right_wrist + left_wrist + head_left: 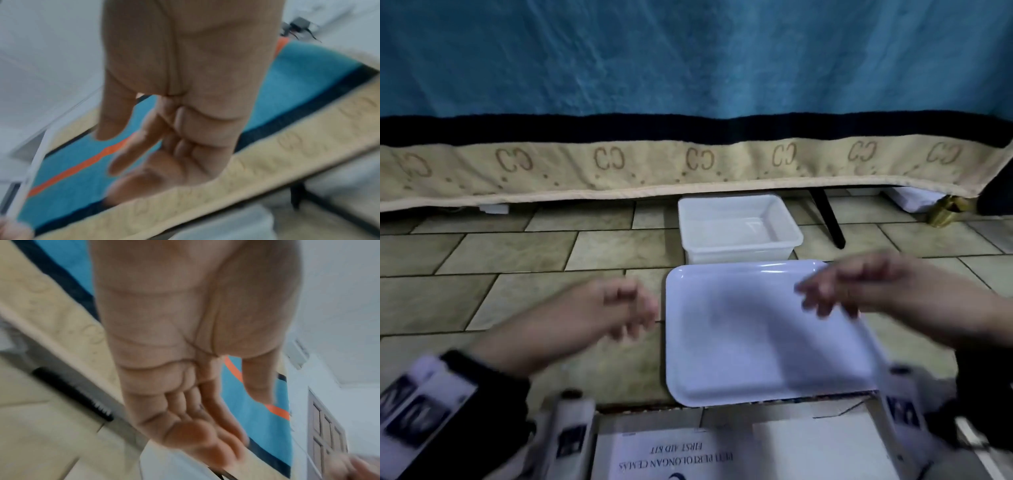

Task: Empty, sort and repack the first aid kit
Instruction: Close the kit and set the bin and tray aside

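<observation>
The first aid kit (722,452), a cardboard box with a white printed label, lies at the bottom edge of the head view. Beyond it, a flat white tray (722,359) sits on the tiled floor with nothing on it. A white plastic tub (739,229) stands just behind it and looks empty. My left hand (633,315) hovers left of the tray, blurred, fingers loosely bent, holding nothing. My right hand (815,298) hovers over the tray's far right corner, also holding nothing. The wrist views show the left hand (236,426) and right hand (111,154) with bare, relaxed palms.
A blue blanket (688,58) with a dark band and a beige border hangs across the back. A black leg (828,222) slants down right of the tub, and a gold object (945,212) lies at far right. Beige floor tiles (482,274) lie left of the tray.
</observation>
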Demonstrator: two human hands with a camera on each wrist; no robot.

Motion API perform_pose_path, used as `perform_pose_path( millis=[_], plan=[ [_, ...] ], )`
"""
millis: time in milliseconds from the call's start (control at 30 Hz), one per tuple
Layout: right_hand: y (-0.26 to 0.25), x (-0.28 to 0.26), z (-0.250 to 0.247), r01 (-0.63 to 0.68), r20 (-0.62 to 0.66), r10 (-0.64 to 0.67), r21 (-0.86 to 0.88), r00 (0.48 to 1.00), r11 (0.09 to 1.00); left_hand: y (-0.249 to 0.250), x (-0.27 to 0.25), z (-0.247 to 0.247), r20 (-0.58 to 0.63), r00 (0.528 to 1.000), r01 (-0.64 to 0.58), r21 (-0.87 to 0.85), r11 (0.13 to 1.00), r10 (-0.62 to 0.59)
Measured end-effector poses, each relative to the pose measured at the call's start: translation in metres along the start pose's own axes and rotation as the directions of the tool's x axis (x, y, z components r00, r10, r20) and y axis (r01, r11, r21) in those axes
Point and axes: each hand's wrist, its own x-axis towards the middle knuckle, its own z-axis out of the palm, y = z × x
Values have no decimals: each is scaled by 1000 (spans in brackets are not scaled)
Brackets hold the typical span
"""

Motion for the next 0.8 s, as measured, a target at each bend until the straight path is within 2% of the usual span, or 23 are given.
perform_pose_path(
  millis=[33,100,167,233,300,367,467,600,633,700,800],
  plan=[
    [-1,16,-13,1,-150,-9,-52,989,999,8,21,-4,-127,992,-21,3,1000,22],
    [2,52,-27,-92,-341,4,-243,940,966,11,64,-3,-320,946,-33,45,998,46],
    [10,85,-34,-292,-414,108,-412,904,863,13,97,5,-352,936,29,111,993,12],
    [19,110,-29,-414,-397,220,-511,891,753,11,119,16,-300,953,93,167,982,-39],
    [29,124,-19,-427,-342,291,-448,894,785,10,127,28,-268,960,132,175,976,-82],
    [35,132,-12,-401,-350,273,-376,896,835,10,130,35,-296,951,131,140,981,-85],
    [35,131,-15,-340,-452,190,-279,872,898,17,125,35,-372,928,7,14,1000,-2],
    [30,106,-16,-193,-531,146,-34,835,981,31,100,40,-462,881,-160,-97,982,99],
    [30,94,-16,-141,-565,127,20,815,990,37,90,46,-466,876,-196,-116,974,121],
    [31,66,-14,-50,-664,116,118,739,992,50,64,59,-420,889,-266,-155,951,180],
    [39,11,-6,38,-787,211,285,580,958,60,24,80,-211,938,-308,-142,941,275]
  ],
)
